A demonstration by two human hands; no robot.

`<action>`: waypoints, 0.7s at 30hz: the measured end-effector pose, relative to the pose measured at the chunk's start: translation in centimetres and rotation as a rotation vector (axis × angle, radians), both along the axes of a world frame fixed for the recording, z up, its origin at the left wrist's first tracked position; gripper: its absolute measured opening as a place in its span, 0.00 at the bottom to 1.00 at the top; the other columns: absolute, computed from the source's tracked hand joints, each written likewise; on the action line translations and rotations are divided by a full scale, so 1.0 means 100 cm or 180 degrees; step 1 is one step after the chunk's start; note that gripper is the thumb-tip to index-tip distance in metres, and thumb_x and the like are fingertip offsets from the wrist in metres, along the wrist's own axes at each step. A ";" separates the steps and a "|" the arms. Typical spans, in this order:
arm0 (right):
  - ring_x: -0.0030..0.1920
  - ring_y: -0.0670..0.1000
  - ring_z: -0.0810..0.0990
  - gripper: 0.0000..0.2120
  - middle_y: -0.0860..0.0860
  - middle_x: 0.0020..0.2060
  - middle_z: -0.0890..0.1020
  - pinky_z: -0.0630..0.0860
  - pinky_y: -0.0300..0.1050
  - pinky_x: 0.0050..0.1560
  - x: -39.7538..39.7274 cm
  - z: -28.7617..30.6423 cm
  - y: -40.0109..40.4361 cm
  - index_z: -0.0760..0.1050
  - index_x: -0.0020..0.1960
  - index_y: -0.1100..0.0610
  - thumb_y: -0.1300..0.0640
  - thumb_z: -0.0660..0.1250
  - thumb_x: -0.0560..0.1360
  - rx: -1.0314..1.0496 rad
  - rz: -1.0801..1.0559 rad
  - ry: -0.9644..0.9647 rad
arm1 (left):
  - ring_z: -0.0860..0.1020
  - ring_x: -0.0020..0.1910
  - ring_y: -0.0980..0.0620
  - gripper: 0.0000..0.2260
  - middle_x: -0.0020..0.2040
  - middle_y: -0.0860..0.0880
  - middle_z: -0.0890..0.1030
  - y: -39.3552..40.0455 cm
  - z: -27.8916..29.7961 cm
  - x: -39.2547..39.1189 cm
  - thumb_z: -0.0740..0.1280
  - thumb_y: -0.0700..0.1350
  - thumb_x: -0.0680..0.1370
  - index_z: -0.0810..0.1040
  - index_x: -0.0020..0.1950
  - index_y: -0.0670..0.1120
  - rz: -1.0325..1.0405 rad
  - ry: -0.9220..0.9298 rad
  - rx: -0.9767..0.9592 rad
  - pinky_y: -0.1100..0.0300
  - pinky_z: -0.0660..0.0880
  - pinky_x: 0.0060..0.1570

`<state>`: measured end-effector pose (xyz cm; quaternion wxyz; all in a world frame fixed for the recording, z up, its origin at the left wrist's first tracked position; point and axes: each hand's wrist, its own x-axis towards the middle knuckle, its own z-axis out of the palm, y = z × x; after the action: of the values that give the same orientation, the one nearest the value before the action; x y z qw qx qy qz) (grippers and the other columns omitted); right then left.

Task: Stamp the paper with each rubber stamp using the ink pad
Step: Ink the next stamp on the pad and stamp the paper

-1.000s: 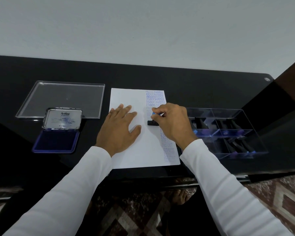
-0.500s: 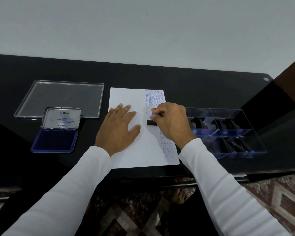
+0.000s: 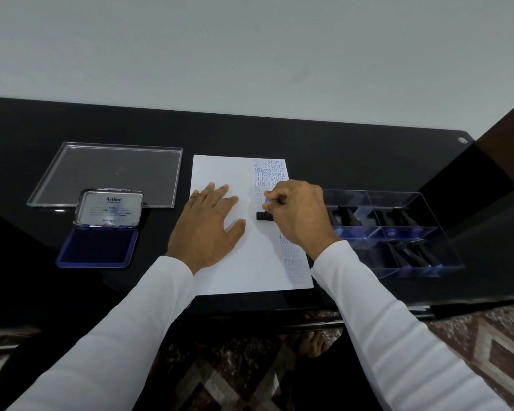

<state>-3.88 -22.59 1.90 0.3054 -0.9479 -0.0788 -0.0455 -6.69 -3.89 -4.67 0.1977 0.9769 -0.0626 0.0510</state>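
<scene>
At the left, the ink pad (image 3: 97,247) lay open on the table (image 3: 339,149). The paper (image 3: 220,173) was pinned flat by the left hand (image 3: 204,225), fingers straight. A rubber stamp (image 3: 263,215) was gripped by the right hand (image 3: 298,213) and pressed onto the printed column. 1 impression was judged under way; a straight lift would be needed next. Further stamps were kept in the clear box (image 3: 398,232).

Long white sleeves (image 3: 398,336) on both arms, snug to wrists; hands bare.
</scene>
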 end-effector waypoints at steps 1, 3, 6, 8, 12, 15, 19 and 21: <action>0.37 0.40 0.76 0.05 0.49 0.49 0.85 0.67 0.22 0.43 0.000 0.000 0.000 0.85 0.50 0.58 0.58 0.73 0.75 0.0006 0.0004 0.0004 | 0.52 0.82 0.50 0.26 0.82 0.52 0.59 0.000 0.000 0.000 0.58 0.62 0.82 0.66 0.78 0.54 0.0002 0.0000 -0.0001 0.55 0.41 0.76; 0.35 0.38 0.75 0.05 0.49 0.49 0.85 0.64 0.19 0.39 0.000 -0.001 0.000 0.85 0.49 0.58 0.58 0.73 0.75 -0.0005 0.0000 0.0017 | 0.52 0.82 0.50 0.26 0.82 0.52 0.59 0.000 0.000 0.001 0.59 0.62 0.82 0.66 0.78 0.54 0.0006 -0.0004 -0.0012 0.56 0.41 0.76; 0.37 0.39 0.76 0.05 0.49 0.49 0.85 0.63 0.18 0.39 0.001 0.000 0.001 0.85 0.49 0.58 0.58 0.73 0.75 -0.0027 -0.0014 0.0030 | 0.52 0.82 0.50 0.26 0.82 0.52 0.59 0.000 0.000 0.001 0.59 0.62 0.82 0.66 0.78 0.54 0.0016 0.0011 -0.0010 0.55 0.40 0.75; 0.40 0.42 0.78 0.05 0.50 0.49 0.86 0.67 0.21 0.43 0.001 0.001 0.001 0.85 0.49 0.59 0.59 0.73 0.75 -0.0085 0.0002 -0.0030 | 0.52 0.82 0.50 0.26 0.82 0.52 0.60 0.001 -0.001 0.001 0.59 0.62 0.82 0.67 0.78 0.54 0.0018 -0.0004 -0.0004 0.55 0.41 0.76; 0.45 0.46 0.82 0.04 0.50 0.49 0.86 0.76 0.35 0.52 0.000 0.002 0.003 0.85 0.48 0.60 0.60 0.73 0.75 -0.0148 0.0015 -0.0097 | 0.52 0.82 0.50 0.26 0.82 0.52 0.60 0.001 -0.001 0.000 0.59 0.62 0.82 0.67 0.78 0.54 -0.0011 -0.0012 -0.0024 0.54 0.43 0.78; 0.45 0.47 0.83 0.04 0.49 0.49 0.86 0.77 0.37 0.54 0.001 0.001 0.003 0.85 0.47 0.59 0.60 0.73 0.75 -0.0135 0.0002 -0.0121 | 0.52 0.82 0.50 0.26 0.82 0.52 0.60 0.001 -0.001 0.000 0.59 0.62 0.82 0.67 0.78 0.54 -0.0012 -0.0026 -0.0023 0.54 0.43 0.78; 0.45 0.47 0.82 0.04 0.49 0.49 0.86 0.76 0.35 0.53 0.000 0.001 0.004 0.85 0.48 0.59 0.59 0.73 0.75 -0.0139 0.0010 -0.0077 | 0.52 0.82 0.50 0.26 0.82 0.53 0.59 0.001 -0.001 0.001 0.59 0.63 0.82 0.66 0.78 0.55 0.0009 0.0008 -0.0024 0.54 0.43 0.77; 0.45 0.47 0.83 0.04 0.50 0.48 0.86 0.74 0.33 0.52 -0.001 0.001 0.004 0.85 0.47 0.59 0.60 0.73 0.75 -0.0138 0.0003 -0.0088 | 0.52 0.82 0.50 0.27 0.82 0.53 0.59 0.001 -0.001 0.001 0.58 0.63 0.82 0.66 0.78 0.55 0.0010 0.0033 -0.0006 0.53 0.43 0.78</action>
<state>-3.94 -22.24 2.00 0.2837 -0.9535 -0.0843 -0.0567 -6.59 -3.84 -4.74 0.1989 0.9771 -0.0600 0.0463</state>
